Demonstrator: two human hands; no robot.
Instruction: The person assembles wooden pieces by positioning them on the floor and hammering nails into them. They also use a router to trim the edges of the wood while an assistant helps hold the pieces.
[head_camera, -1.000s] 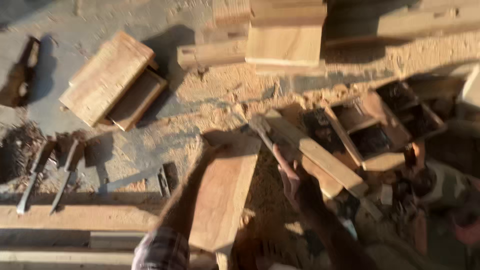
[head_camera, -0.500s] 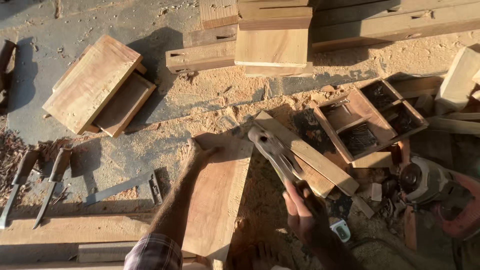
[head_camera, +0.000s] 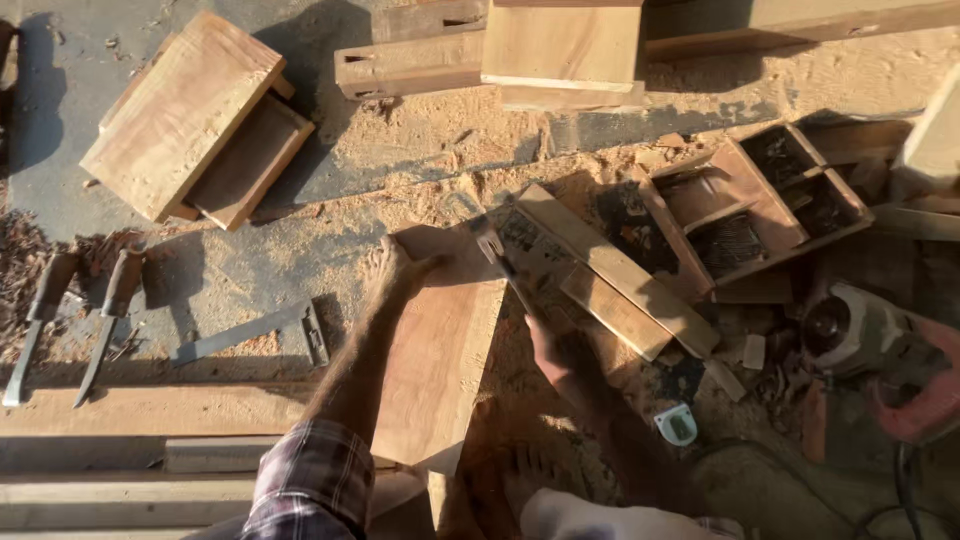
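A flat wooden board (head_camera: 440, 360) lies lengthwise in front of me on the sawdust-covered ground. My left hand (head_camera: 393, 275) grips its far left corner, fingers curled over the edge. My right hand (head_camera: 552, 345), just right of the board, is closed around the handle of a hammer-like tool (head_camera: 500, 255). The tool's metal head rests at the board's far right corner. A bare foot (head_camera: 520, 475) shows beside the board's near end.
Stacked boards (head_camera: 185, 110) lie far left, and a mortised beam (head_camera: 410, 62) and a block (head_camera: 560, 45) lie at the top. Two chisels (head_camera: 115, 300) and a metal square (head_camera: 262, 335) are on the left. On the right are a compartmented wooden toolbox (head_camera: 750, 200), a power tool (head_camera: 880, 355) and a tape measure (head_camera: 678, 425).
My right hand has carried the tool left, up to the board's far right corner. My left hand has stayed on the board's far end.
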